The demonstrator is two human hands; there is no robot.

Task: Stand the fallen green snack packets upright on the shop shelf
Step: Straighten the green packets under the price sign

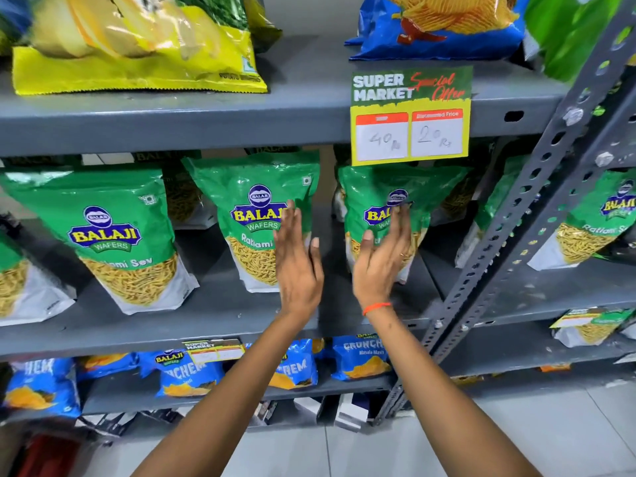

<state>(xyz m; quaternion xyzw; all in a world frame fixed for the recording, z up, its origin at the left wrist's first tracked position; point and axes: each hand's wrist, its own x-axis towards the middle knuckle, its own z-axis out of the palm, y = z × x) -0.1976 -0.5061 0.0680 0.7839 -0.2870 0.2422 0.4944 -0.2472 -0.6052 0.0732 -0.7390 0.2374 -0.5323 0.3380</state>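
Note:
Green snack packets stand in a row on the grey middle shelf (206,318). One packet (113,235) stands at the left, another (251,208) in the middle, a third (385,187) under the price card, and one more (592,228) beyond the upright post. More green packets sit behind them. My left hand (297,266) is flat with fingers apart in front of the middle packet's right edge. My right hand (382,259), with an orange wrist thread, is flat in front of the third packet. Neither hand holds anything.
A yellow-and-green price card (409,115) hangs from the upper shelf edge. A perforated grey post (537,208) slants down at the right. Yellow (137,46) and blue (440,25) chip bags lie on the top shelf. Blue packets (186,373) fill the lower shelf.

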